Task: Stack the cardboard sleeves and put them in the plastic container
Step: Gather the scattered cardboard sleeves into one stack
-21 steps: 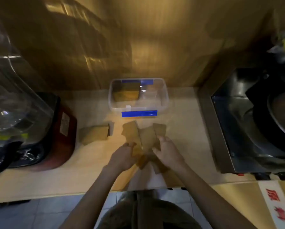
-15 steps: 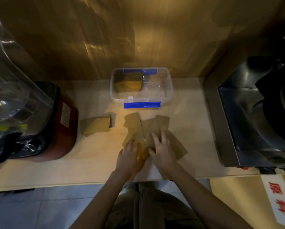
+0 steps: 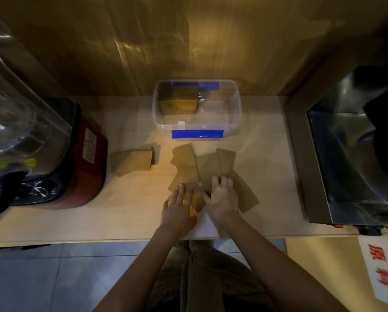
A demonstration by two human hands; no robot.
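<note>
Fingers of left hand (image 3: 179,208): extended flat, close together, pressing down on the near-left end of the loose cardboard sleeves (image 3: 207,171); nothing gripped. Fingers of right hand (image 3: 222,195): slightly curled and spread, resting on the middle of the same sleeves; whether a sleeve is pinched beneath cannot be told.

Loose sleeves: fanned and overlapping, unaligned, near the front edge of the counter (image 3: 262,167), just in front of the container. One yellowish piece under the left palm; nature unclear.

Stacked sleeves (image 3: 132,162): squared-up pile, left of the fan and apart from it, just beside the red appliance (image 3: 85,158).

Plastic container (image 3: 235,109): clear, open, blue latches front and back, at the back edge of the counter against the wooden wall. Contents: one upright batch of sleeves (image 3: 178,100) in the left half; right half bare.

Progress, judged: partly done. One batch in the container, one pile ready, fan not yet gathered; squaring and two transfers probably left.

Writing: white label on the red appliance, too small to read. Red characters "原料" on a white sign (image 3: 381,270) at lower right. No brand legible.
</note>
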